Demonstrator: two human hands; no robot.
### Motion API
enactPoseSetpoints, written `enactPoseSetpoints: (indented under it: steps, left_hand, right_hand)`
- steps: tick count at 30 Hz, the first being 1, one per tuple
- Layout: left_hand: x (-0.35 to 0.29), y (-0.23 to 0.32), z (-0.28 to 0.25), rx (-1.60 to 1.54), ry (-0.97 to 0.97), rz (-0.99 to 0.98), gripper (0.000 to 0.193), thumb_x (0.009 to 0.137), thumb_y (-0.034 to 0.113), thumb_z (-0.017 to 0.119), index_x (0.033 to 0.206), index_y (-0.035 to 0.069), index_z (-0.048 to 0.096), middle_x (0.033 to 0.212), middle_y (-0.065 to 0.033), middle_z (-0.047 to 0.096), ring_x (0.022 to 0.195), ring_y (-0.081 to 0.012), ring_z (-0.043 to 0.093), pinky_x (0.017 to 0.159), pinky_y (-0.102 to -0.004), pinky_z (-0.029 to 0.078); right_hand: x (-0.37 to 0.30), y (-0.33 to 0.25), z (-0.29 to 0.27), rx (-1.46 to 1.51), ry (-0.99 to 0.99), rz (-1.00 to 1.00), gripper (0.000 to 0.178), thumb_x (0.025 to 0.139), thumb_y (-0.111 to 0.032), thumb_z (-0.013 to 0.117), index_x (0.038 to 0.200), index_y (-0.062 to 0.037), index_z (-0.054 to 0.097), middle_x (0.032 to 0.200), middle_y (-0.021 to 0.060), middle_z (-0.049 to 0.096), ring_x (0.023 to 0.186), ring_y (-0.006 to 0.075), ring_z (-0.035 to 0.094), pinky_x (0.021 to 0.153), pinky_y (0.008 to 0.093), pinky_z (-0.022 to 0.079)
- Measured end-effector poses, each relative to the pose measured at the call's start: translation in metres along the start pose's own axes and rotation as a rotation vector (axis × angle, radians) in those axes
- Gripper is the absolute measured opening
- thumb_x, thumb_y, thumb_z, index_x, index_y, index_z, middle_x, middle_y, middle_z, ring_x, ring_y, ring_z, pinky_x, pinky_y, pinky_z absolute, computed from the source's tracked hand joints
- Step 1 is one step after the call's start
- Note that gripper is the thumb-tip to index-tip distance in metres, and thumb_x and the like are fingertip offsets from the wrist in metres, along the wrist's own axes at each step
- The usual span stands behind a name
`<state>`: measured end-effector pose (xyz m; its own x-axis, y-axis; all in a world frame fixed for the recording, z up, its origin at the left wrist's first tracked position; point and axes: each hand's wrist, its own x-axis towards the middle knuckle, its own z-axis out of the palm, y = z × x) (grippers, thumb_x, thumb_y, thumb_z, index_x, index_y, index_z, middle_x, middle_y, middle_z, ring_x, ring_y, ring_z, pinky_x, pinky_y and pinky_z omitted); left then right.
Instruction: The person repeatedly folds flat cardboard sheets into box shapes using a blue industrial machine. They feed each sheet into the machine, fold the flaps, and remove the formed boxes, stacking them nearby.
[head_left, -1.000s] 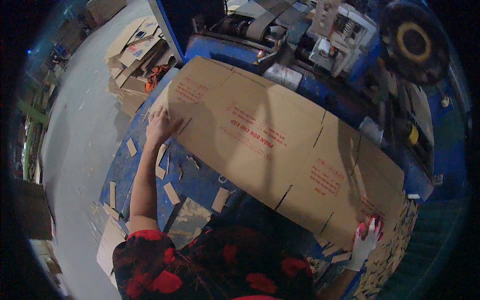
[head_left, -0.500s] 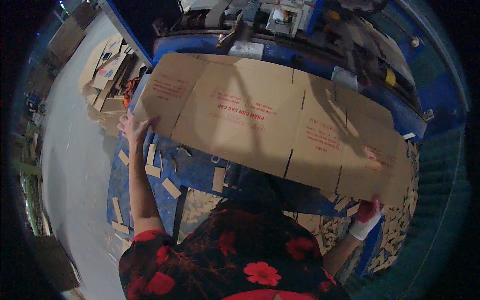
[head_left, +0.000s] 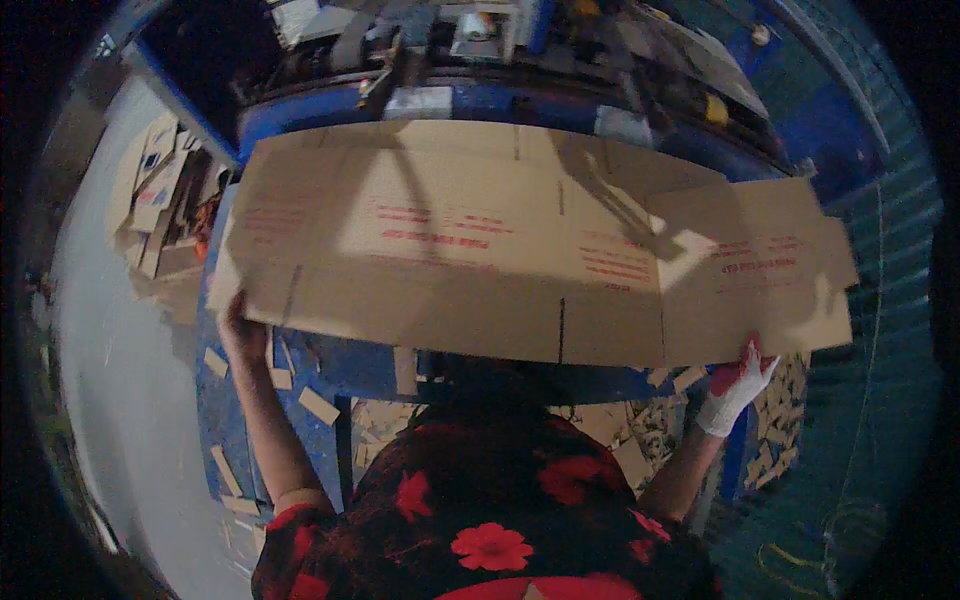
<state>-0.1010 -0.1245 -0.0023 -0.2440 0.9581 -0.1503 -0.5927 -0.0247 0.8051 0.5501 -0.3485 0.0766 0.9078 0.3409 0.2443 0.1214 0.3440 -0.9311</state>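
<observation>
A long flat cardboard box blank [head_left: 480, 290] with red print and cut slots stretches before me, between my body and the machine. At its near left corner, my bare left hand [head_left: 243, 325] is closed round the edge, with the fingers partly hidden by the board. My right hand [head_left: 742, 385], in a white glove with red fingers, grips the near edge toward the right end. The right-hand panel [head_left: 760, 260] bends upward along a crease. Beneath the blank is a blue worktable [head_left: 370, 365], mostly covered by the board.
Behind the blank stands a blue machine [head_left: 440, 105] with dark rails. Small cardboard offcuts [head_left: 320, 405] lie scattered on the table, with many more heaped below [head_left: 630, 425]. Stacked cardboard [head_left: 150, 220] rests on the grey floor at left. A corrugated green wall [head_left: 880, 330] runs along the right.
The blank's right panel has folded upward at its crease. The right hand has risen along with that end, while the left hand still holds the left corner. The view has shifted slightly.
</observation>
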Motion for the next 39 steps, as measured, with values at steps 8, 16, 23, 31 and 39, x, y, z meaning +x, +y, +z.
enactPoseSetpoints:
  steps: [8,16,23,31,39]
  left_hand:
    - [0.006,0.069,0.021,0.318,-0.450,0.361,0.073,0.085,0.041,0.065,0.143,0.015,0.029,0.136,-0.0083,0.041,0.124,-0.0266,0.043,0.107,-0.0441,0.032]
    - [0.067,0.136,0.073,0.653,-0.004,0.758,0.046,0.092,0.041,0.054,0.113,0.001,0.052,0.111,-0.0087,0.051,0.105,-0.0188,0.048,0.097,-0.0326,0.036]
    - [0.126,0.213,0.160,1.008,-0.121,0.680,0.052,0.091,0.047,0.056,0.111,-0.001,0.062,0.105,-0.0086,0.064,0.099,-0.0144,0.056,0.087,-0.0281,0.044]
    - [0.222,0.092,0.129,1.398,-0.138,0.319,0.062,0.079,0.057,0.067,0.110,0.003,0.064,0.101,-0.0120,0.067,0.089,-0.0172,0.062,0.081,-0.0314,0.048]
    - [0.243,0.088,0.113,1.273,-0.240,0.305,0.064,0.077,0.058,0.068,0.107,0.001,0.066,0.099,-0.0079,0.067,0.091,-0.0175,0.062,0.081,-0.0310,0.048]
  right_hand:
    - [0.038,-0.032,-0.006,-0.195,-0.037,-0.437,0.064,0.089,-0.001,0.055,0.145,-0.0057,0.026,0.133,0.0123,0.048,0.109,0.0192,0.054,0.094,0.0347,0.044]
    - [0.117,-0.156,0.003,-0.914,-0.066,-0.544,0.043,0.097,-0.036,0.049,0.106,0.0028,0.064,0.091,0.0069,0.066,0.083,0.0147,0.057,0.076,0.0279,0.045]
    - [0.196,-0.205,0.090,-1.330,-0.365,-0.489,0.053,0.093,-0.048,0.045,0.089,0.0014,0.064,0.071,0.0219,0.062,0.068,0.0410,0.061,0.065,0.0443,0.048]
    - [0.204,-0.021,0.137,-1.806,-0.588,-0.377,0.062,0.089,-0.056,0.045,0.102,0.0011,0.066,0.103,0.0265,0.064,0.103,0.0411,0.060,0.089,0.0487,0.046]
    - [0.211,0.005,0.132,-1.840,-0.700,-0.265,0.061,0.092,-0.054,0.042,0.104,0.0011,0.066,0.105,0.0255,0.064,0.103,0.0402,0.061,0.091,0.0483,0.046]
